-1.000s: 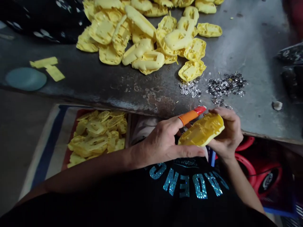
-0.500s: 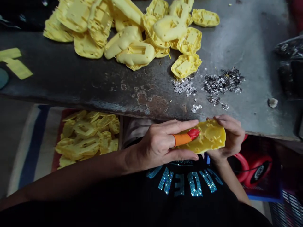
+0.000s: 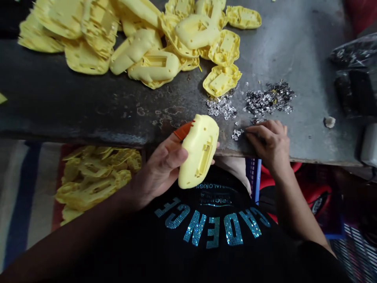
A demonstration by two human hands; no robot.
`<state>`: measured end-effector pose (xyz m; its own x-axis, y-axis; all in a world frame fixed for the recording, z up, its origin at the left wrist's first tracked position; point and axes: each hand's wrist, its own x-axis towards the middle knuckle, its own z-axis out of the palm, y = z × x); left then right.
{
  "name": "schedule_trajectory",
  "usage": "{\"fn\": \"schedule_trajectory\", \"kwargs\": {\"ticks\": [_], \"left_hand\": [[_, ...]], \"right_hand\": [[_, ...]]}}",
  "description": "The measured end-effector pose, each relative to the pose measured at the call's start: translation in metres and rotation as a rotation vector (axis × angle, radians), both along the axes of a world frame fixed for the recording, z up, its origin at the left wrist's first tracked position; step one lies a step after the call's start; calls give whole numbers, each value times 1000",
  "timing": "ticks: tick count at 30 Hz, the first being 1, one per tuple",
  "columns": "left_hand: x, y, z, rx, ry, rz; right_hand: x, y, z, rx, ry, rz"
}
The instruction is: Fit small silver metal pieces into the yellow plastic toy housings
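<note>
Facing a grey table bearing a pile of yellow shells. Holding the left hand and the right hand near the front edge. Grasping a tilted yellow shell there between left thumb and fingers, slotted side in view. Wearing an orange finger cover on the left. Curling right fingertips near a metal heap, just beside some loose bits; impossible to tell whether gripping any.

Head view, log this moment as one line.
Left hand: holding yellow shell, slotted face showing | Right hand: beside small shiny pieces | Bench: more yellow shells
</note>
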<state>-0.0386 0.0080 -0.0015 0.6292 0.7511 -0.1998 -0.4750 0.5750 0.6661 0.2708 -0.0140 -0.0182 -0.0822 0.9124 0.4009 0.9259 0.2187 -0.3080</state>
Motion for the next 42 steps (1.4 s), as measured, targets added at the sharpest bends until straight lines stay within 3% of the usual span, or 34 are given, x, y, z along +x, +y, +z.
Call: {"fn": "schedule_trajectory", "kwargs": {"ticks": [5, 13, 23, 28, 30, 35, 42], "left_hand": [[2, 0, 2, -11, 75, 14], [12, 2, 2, -70, 32, -113], [26, -7, 11, -212, 95, -186], [31, -9, 6, -240, 70, -297], [33, -10, 5, -241, 55, -326], [34, -13, 3, -256, -2, -399], [35, -16, 2, -266, -14, -379]], "right_hand": [[-7, 5, -10, -36, -85, -6], [-1, -45, 5, -75, 6, 150], [-14, -64, -6, -22, 50, 38], [-26, -59, 18, -88, 669, 221], [-29, -49, 35, -141, 784, 311], [-36, -25, 62, -285, 713, 373], [-42, -25, 70, -311, 595, 345]]}}
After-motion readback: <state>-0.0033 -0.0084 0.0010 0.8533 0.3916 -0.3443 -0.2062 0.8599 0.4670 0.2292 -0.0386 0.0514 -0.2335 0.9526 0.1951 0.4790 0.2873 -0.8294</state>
